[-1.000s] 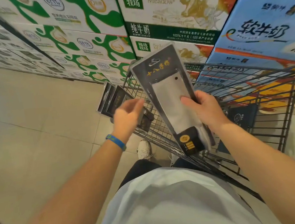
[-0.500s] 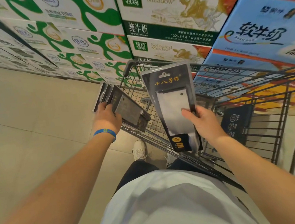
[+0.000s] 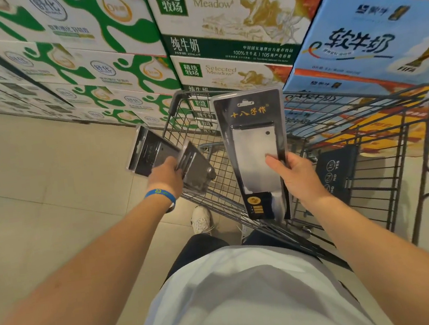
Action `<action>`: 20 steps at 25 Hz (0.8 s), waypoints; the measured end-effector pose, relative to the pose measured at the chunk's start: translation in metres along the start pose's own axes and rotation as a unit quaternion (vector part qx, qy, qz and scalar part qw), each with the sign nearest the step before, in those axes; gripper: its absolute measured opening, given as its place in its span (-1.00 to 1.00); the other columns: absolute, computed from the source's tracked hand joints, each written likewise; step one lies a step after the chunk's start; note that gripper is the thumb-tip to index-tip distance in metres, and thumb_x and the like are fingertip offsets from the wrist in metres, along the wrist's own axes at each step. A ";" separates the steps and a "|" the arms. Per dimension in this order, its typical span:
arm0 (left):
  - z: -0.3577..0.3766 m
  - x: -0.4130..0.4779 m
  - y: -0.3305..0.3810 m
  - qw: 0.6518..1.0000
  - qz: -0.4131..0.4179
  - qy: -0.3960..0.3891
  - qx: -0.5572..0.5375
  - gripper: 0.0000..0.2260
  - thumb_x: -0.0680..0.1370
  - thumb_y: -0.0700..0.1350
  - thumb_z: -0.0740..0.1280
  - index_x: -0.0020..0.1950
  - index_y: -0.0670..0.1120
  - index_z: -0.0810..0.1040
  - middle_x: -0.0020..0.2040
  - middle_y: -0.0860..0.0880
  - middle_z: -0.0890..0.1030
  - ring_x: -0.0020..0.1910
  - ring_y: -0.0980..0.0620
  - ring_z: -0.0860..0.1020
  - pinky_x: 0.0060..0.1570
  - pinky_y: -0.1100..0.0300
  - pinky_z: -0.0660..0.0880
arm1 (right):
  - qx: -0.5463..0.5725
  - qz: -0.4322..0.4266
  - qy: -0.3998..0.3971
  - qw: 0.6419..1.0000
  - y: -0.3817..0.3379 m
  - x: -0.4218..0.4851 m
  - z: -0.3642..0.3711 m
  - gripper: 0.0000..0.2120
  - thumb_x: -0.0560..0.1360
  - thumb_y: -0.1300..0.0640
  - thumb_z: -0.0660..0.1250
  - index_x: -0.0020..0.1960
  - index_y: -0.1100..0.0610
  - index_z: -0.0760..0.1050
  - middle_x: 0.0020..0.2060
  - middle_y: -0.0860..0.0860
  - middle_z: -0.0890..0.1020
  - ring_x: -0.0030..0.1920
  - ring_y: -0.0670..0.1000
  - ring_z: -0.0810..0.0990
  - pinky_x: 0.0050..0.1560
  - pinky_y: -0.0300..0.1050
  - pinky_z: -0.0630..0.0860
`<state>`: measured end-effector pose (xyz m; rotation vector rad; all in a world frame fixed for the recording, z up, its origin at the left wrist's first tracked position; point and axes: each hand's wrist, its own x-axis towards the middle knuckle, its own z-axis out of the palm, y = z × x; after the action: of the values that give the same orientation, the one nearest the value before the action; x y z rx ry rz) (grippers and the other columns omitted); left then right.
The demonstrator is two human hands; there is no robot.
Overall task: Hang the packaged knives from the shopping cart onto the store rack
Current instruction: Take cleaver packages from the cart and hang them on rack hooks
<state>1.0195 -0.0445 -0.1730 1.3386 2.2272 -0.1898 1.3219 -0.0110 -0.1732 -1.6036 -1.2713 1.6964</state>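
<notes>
My right hand (image 3: pixel 297 176) grips a packaged cleaver (image 3: pixel 252 141) by its right edge, held upright over the shopping cart (image 3: pixel 365 127). The pack is black with gold lettering, a hang hole at the top and the steel blade showing. My left hand (image 3: pixel 165 177) holds a bundle of more packaged knives (image 3: pixel 150 154) at the cart's left rim, tilted away from me, their fronts mostly hidden. No store rack is in view.
Stacked milk cartons, green and white (image 3: pixel 104 67) and blue (image 3: pixel 370 35), form a wall right behind the cart. A dark sign panel (image 3: pixel 337 171) hangs inside the cart. Beige tiled floor (image 3: pixel 36 197) lies open to the left. My shoes (image 3: pixel 201 219) stand beside the cart.
My left hand closed on the bundle of packs and shifted it left to the cart's rim. The cleaver pack in my right hand went from tilted to nearly upright.
</notes>
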 end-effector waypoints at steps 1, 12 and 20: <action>-0.001 -0.004 0.008 1.000 0.009 0.015 -0.021 -0.87 0.66 -0.07 0.19 0.06 -0.11 0.44 -0.08 -0.20 0.63 -0.22 -0.18 0.52 -0.21 0.06 0.46 | 0.005 0.002 0.000 1.000 -0.001 -0.001 -0.002 -0.84 0.53 -0.18 0.40 0.08 -0.20 0.61 0.03 -0.32 0.68 0.12 -0.30 0.59 0.07 -0.31 0.41; -0.209 -0.005 0.099 0.813 0.207 0.182 -0.512 -0.81 0.58 0.06 0.36 -0.23 0.08 0.58 -0.30 0.09 0.64 -0.29 0.03 0.61 -0.27 0.08 0.59 | 0.168 -0.008 -0.056 0.984 -0.095 0.022 -0.036 -0.64 0.40 -0.32 0.49 0.08 -0.14 0.72 0.10 -0.04 0.74 0.11 -0.01 0.72 -0.04 -0.09 0.66; -0.236 -0.017 0.143 0.728 0.098 0.111 -0.669 -0.37 0.36 0.38 0.42 0.15 -0.12 0.60 0.09 -0.08 0.69 0.09 -0.10 0.66 0.12 -0.11 0.57 | 0.200 -0.049 -0.078 0.976 -0.132 0.000 0.000 -0.70 0.29 -0.27 0.51 -0.08 -0.13 0.73 -0.11 0.00 0.77 -0.16 -0.02 0.75 -0.21 -0.12 0.66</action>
<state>1.0608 0.1029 0.0567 0.6768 1.5600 1.4436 1.2892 0.0488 -0.0606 -1.1755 -0.9781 1.8985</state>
